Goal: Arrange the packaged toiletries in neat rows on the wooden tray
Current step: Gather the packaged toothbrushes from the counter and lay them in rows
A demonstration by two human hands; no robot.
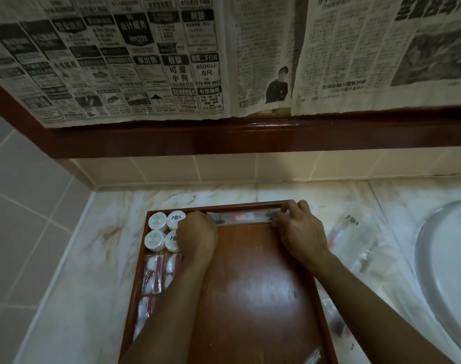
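- While it's getting squared against the wooden tray's [253, 271] far rim, the long clear packet [244, 218] is pinched at both ends: left hand [196, 236] and right hand [299, 229], fingers curled on it.
- Round soaps [164, 231] and cotton packs [158, 271] line the left side, so rows are started.
- More packets [355, 240] wait on the bench [87, 258] by the sink [444, 271].

A reddish-brown wooden tray [253, 298] sits on the marble counter. Four round white toiletry packs [163, 230] form a two-by-two block in its far-left corner. Clear sachets with cotton and red contents [156, 274] run down its left edge. A long clear packet [244, 218] lies flat along its far rim.
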